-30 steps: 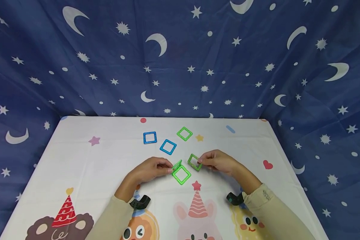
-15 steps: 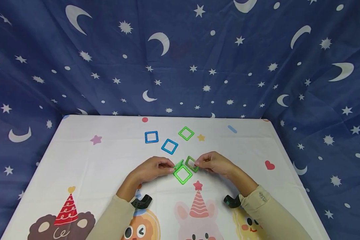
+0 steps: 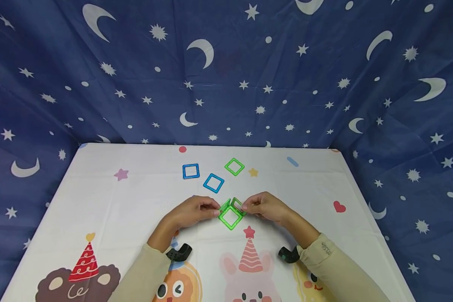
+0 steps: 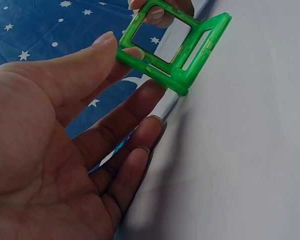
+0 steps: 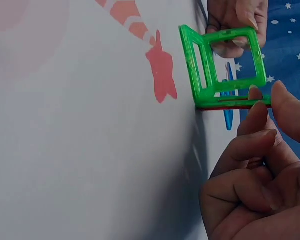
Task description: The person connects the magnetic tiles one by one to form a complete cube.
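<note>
My left hand [image 3: 192,213] pinches a green square magnetic tile [image 4: 152,73] by its edge between thumb and fingers. The tile stands up along one side of a flat green tile [image 3: 224,222] on the table. From the other side, my right hand [image 3: 266,207] pinches another upright green tile [image 5: 230,104] between thumb and index finger. In the right wrist view the three open frames meet at one corner, like part of a box. The right hand's fingertips cover the outer edge of its tile.
Beyond the hands, two blue square tiles [image 3: 213,183] and a loose green tile [image 3: 234,167] lie flat on the white cartoon-print tablecloth [image 3: 143,184]. A dark blue curtain [image 3: 226,75] with moons and stars hangs behind the table.
My right hand has moved left with its green tile, bringing it up against the flat tile and the other upright one. The left hand keeps its hold in nearly the same place.
</note>
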The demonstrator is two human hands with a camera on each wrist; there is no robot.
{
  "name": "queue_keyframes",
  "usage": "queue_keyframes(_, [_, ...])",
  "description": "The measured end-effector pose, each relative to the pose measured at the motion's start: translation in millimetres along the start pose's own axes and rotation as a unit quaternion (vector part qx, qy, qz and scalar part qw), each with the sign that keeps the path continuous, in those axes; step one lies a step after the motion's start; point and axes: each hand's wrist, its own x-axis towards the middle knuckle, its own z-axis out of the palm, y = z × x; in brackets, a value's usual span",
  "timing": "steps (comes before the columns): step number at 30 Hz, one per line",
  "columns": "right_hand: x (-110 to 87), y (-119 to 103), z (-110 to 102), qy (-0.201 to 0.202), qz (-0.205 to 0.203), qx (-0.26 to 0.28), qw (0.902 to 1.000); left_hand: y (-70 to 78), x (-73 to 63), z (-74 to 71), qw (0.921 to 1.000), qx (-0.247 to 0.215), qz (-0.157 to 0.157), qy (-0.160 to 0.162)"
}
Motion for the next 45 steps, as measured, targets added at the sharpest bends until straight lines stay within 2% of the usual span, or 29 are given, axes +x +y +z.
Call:
queue_keyframes(8, [-0.3, -6.8, 4.8, 0.008, -0.026, -0.045, 0.9986, 3.6, 2.8, 2.7, 0.9998, -0.008, 0.018, 0.003])
queue_keyframes(16, [0.6, -4.6, 5.3, 0.007, -0.026, -0.061, 0.9978, 4.8, 0.6, 2.8, 1.0000, -0.001, -0.001, 0.002])
queue_keyframes(20, [1.7, -9.1, 5.8, -0.005, -0.038, -0.092, 0.9950, 4.3, 0.3, 1.4, 0.9999, -0.004, -0.016, 0.002])
queue_keyframes(26, [8.3, -14.7, 9.6, -0.021, -0.070, -0.142, 0.9872, 2.5, 2.2, 1.2, 0.9978, -0.041, -0.046, 0.024])
queue_keyframes(31, [14.4, -17.7, 13.2, -0.037, -0.088, -0.153, 0.9836, 1.0, 3.5, -0.3, 0.9963, -0.068, -0.037, 0.037])
queue_keyframes(36, [14.8, -19.7, 11.7, -0.019, -0.105, -0.160, 0.9813, 0.0, 5.1, -2.4, 0.9967, -0.072, -0.018, 0.030])
queue_keyframes(45, [16.6, -20.9, 13.3, 0.019, -0.126, -0.152, 0.9802, -1.3, 6.6, -1.4, 0.9952, -0.083, -0.038, 0.034])
